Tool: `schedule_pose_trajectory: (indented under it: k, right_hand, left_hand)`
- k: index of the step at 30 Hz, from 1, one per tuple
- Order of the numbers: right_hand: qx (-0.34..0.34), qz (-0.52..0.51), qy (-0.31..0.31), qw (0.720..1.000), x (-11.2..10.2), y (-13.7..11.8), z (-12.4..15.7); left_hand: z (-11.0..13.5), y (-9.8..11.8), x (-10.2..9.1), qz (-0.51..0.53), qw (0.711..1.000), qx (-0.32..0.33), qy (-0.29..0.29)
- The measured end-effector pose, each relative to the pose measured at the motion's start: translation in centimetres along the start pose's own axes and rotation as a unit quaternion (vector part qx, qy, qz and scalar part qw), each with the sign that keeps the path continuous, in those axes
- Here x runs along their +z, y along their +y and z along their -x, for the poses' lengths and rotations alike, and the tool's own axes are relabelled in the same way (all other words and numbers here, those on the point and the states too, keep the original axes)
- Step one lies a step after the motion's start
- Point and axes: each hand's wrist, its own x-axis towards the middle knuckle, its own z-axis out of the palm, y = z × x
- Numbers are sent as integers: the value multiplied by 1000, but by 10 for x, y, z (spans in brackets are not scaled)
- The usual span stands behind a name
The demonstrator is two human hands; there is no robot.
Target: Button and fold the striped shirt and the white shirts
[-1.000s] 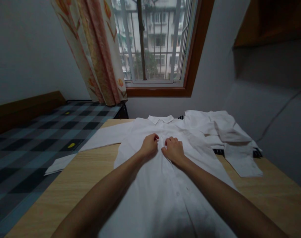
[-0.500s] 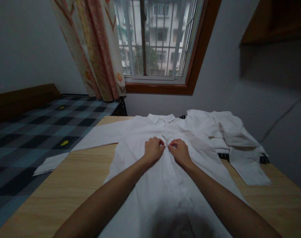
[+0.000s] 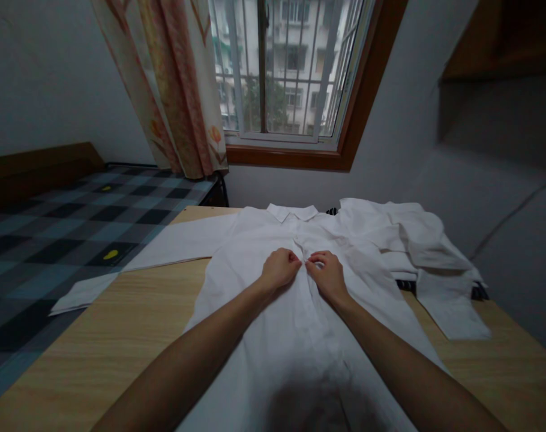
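Observation:
A white button-up shirt (image 3: pixel 273 336) lies face up on the wooden table (image 3: pixel 120 336), collar toward the window. Its left sleeve stretches out over the table's left edge. My left hand (image 3: pixel 279 270) and my right hand (image 3: pixel 327 273) sit side by side on the chest of the shirt. Both are closed in a pinch on the two edges of the front placket, fingertips almost touching at the centre line.
More white garments (image 3: pixel 412 240) are piled on the table's right side, over something dark and striped. A bed with a dark checked cover (image 3: pixel 52 240) adjoins the table on the left. A barred window (image 3: pixel 282 72) and floral curtain (image 3: pixel 174 90) stand behind.
My hands have shifted slightly down the shirt's front and drawn closer together at the placket. The view has tilted a little.

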Motion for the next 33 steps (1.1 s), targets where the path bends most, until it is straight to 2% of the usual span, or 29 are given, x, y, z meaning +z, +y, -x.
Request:
schedule_pose_trajectory:
  k: [14,21,28,33]
  right_hand:
    - [-37,-115,25,992,7,4,3]
    - [9,-201,-18,979,4,5,-4]
    - [10,-175,-5,985,10,7,-4]
    - [-11,-112,20,993,9,2,-1]
  left_hand:
    - [1,3,1,27,999,-18,1]
    - [-7,-8,9,77,997,-9,0]
    - [-11,-14,13,109,994,-3,3]
    - [-9,-10,10,102,995,-6,5]
